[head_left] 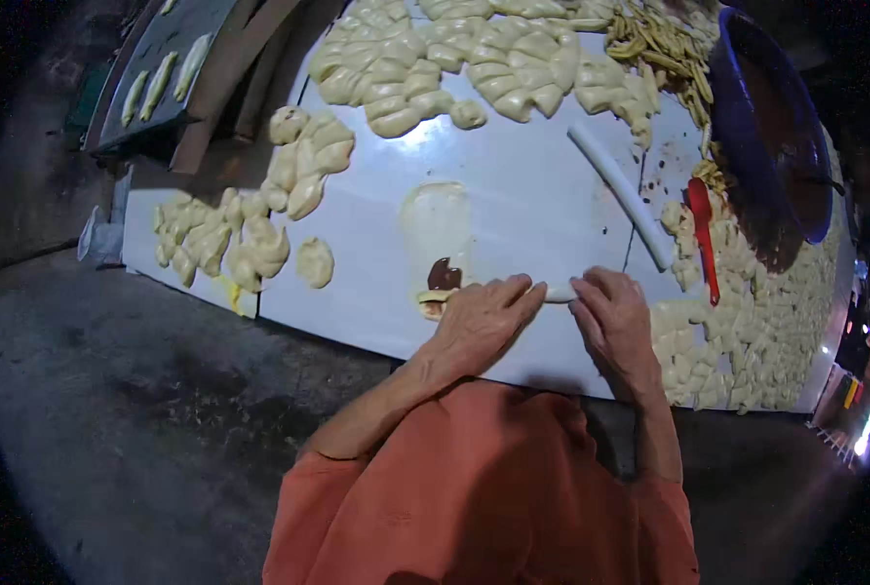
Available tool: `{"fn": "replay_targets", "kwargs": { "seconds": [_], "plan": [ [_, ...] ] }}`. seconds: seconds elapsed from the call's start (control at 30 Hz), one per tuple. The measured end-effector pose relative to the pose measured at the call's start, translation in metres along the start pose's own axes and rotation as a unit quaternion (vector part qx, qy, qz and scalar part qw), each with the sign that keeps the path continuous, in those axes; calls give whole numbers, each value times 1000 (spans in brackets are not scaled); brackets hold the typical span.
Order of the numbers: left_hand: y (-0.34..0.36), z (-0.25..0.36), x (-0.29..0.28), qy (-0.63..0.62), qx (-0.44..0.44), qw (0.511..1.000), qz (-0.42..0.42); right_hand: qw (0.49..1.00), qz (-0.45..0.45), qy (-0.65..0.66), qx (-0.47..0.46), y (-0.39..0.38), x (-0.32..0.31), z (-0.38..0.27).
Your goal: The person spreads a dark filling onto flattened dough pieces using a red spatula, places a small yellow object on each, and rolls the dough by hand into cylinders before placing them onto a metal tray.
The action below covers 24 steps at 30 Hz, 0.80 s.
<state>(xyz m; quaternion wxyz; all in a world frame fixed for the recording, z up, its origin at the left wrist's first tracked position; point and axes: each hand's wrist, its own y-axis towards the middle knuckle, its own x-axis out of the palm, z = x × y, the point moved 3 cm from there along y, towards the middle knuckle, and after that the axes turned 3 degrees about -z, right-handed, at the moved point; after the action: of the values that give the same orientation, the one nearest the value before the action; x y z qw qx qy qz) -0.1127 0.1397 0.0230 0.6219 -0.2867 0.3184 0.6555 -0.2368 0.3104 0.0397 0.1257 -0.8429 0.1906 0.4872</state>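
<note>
My right hand [615, 317] pinches one end of a slim pale piece [559, 292]; my left hand [488, 312] lies over where it disappears, so I cannot tell whether that palm grips it. Just left of my grip sit dark filling [444, 274] and the thin dough sheet [435, 214]; light, even pressure should stop squeeze-out. Beyond my right hand rests a red spatula [703, 239].

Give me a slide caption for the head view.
Left hand and right hand at a pale cylinder beside thin dough with a brown dollop, dough pieces spread across the white table.
</note>
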Motion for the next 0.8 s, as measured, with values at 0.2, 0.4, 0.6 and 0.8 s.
{"fn": "replay_targets", "kwargs": {
  "seconds": [0.2,0.4,0.6,0.8],
  "plan": [
    [-72,-30,-37,7,-18,992,121,997,38,37,-63,5,31,-41],
    [-94,-62,-53,73,-18,992,99,992,-8,29,-120,41,76,-89],
    [-89,-76,-46,74,26,993,86,991,9,63,-118,46,88,-84],
    [-84,-83,-69,-29,-124,983,133,983,23,181,21,53,67,-84]
  ]
}}
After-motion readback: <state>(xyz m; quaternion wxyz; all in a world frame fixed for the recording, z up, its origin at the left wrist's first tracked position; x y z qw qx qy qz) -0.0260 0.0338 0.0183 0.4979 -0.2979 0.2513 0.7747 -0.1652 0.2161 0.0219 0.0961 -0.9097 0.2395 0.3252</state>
